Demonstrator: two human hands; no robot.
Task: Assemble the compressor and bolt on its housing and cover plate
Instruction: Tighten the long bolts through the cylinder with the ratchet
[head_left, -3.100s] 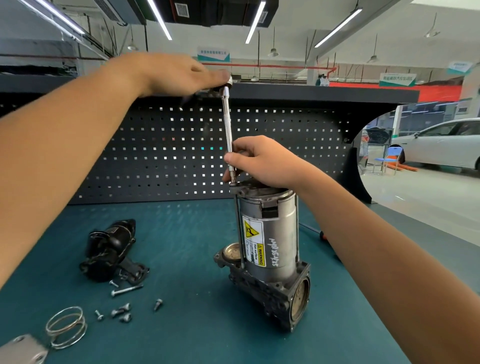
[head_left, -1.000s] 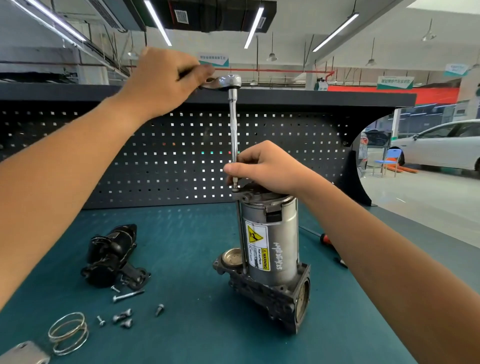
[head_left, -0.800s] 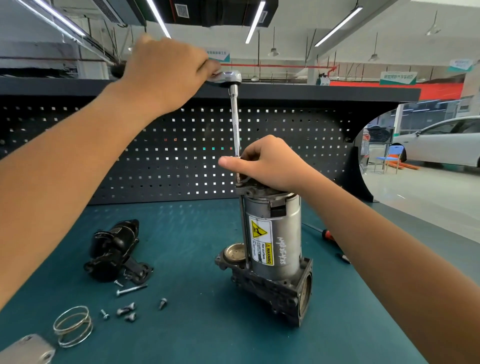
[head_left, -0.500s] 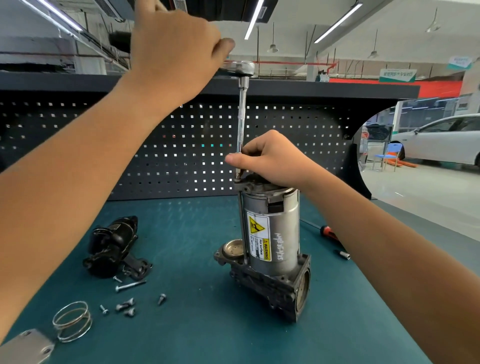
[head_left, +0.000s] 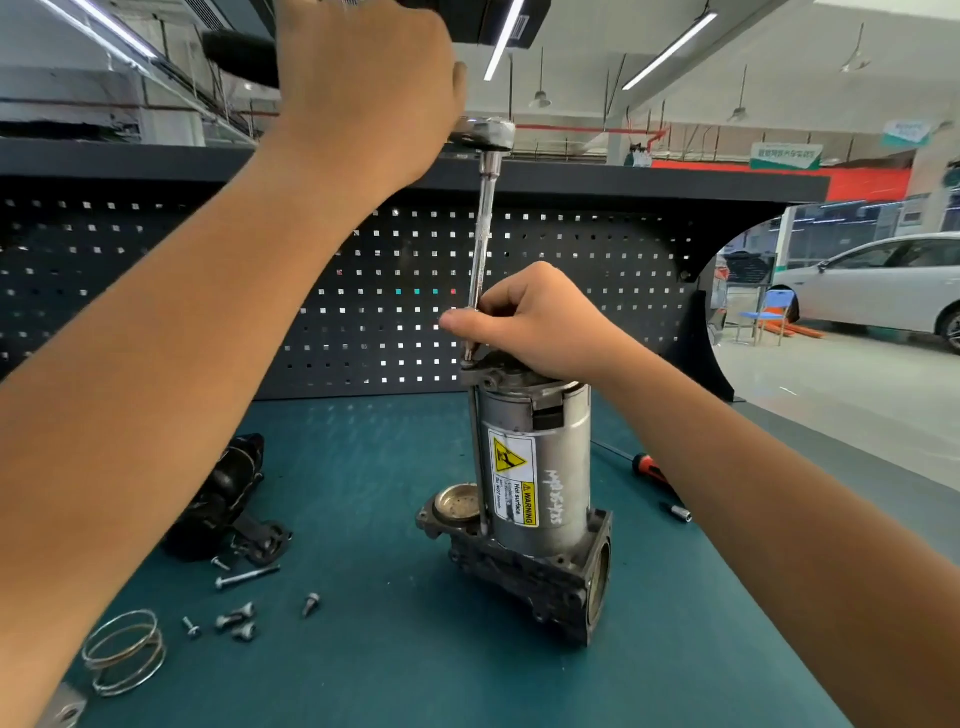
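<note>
Head view: the compressor (head_left: 540, 467) is standing upright mid-bench. The left hand (head_left: 363, 88) is gripping the ratchet (head_left: 485, 132) handle up high. The right hand (head_left: 535, 327) is pinching the extension bar (head_left: 483, 244) just above the motor can's top, so a through-bolt is being driven, I judge. The black housing (head_left: 228, 493), the loose bolts (head_left: 239, 621) and what is probably the cover plate (head_left: 67, 709) are lying at near left, not yet fitted.
</note>
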